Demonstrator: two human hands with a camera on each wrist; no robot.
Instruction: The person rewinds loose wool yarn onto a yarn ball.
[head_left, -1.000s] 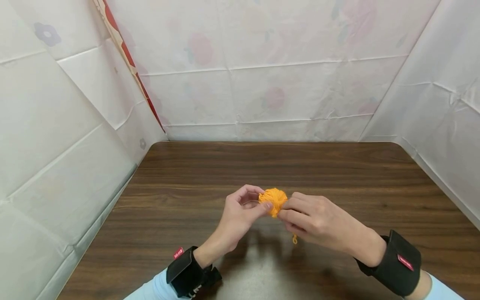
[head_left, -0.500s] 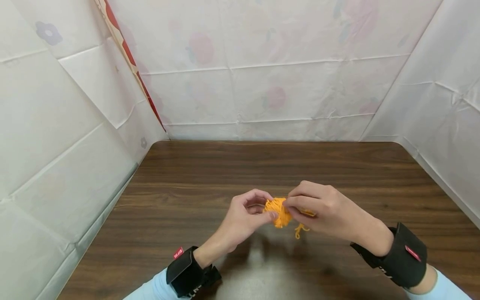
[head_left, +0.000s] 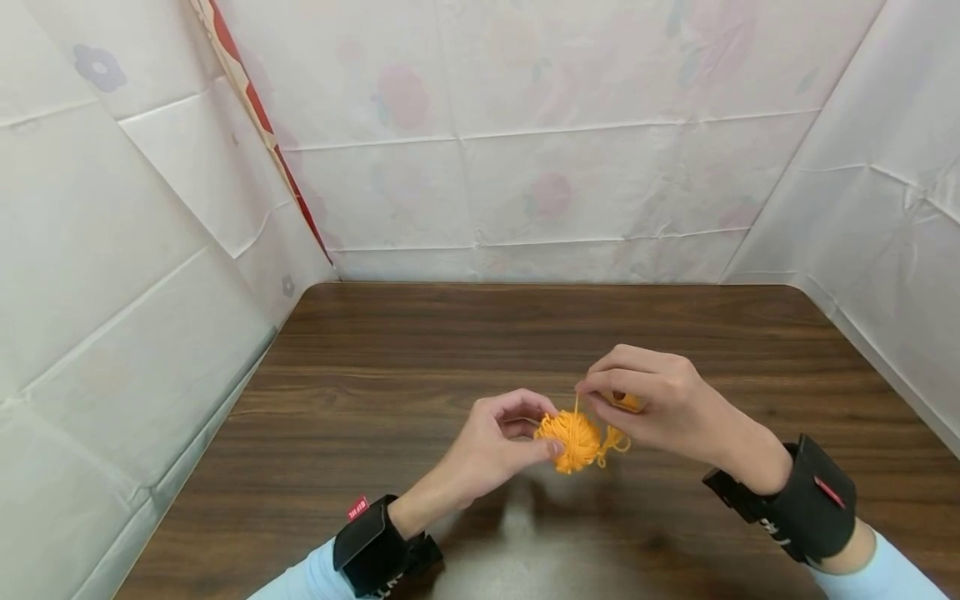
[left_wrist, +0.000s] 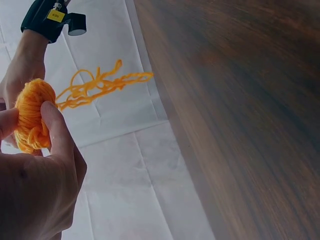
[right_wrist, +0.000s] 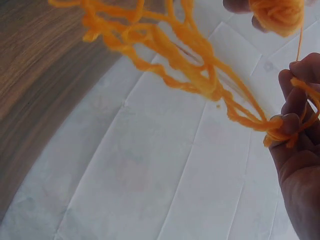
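While both hands hang a bit above the wooden table (head_left: 420,333), w/ white sheeting (head_left: 525,167) hung round it on three sides, everything going on is in the middle, near the front edge.

Left hand (head_left: 491,442): fingers curled, thumb and fingertips pinching a small ball of orange yarn (head_left: 576,440). Wrist view shows it well: ball (left_wrist: 31,116) squeezed between thumb and forefinger (left_wrist: 52,127), rest of the hand folded under. Ball is off the table, held in the air, just left of and a bit below the right hand.

Right hand (head_left: 660,400): also curled, sits slightly higher and farther back than the left. It pinches a thin strand (head_left: 576,404) that rises straight up from the ball to the fingertips, pulled taut. It also grips a bunch of loose loops (right_wrist: 200,75); in its wrist view the loops fan out from between the fingers (right_wrist: 295,100) toward the ball (right_wrist: 277,15), tangled, not wound. From the head view a small tuft of those loops (head_left: 615,439) shows just right of the ball, and a bit more orange peeks from inside the hand. The two hands are close, not touching that I can see; only yarn joins them.

Black wrist straps (head_left: 806,508) on both arms, pale blue sleeves (head_left: 885,575) behind them. No boxes, bowls etc. on the table.
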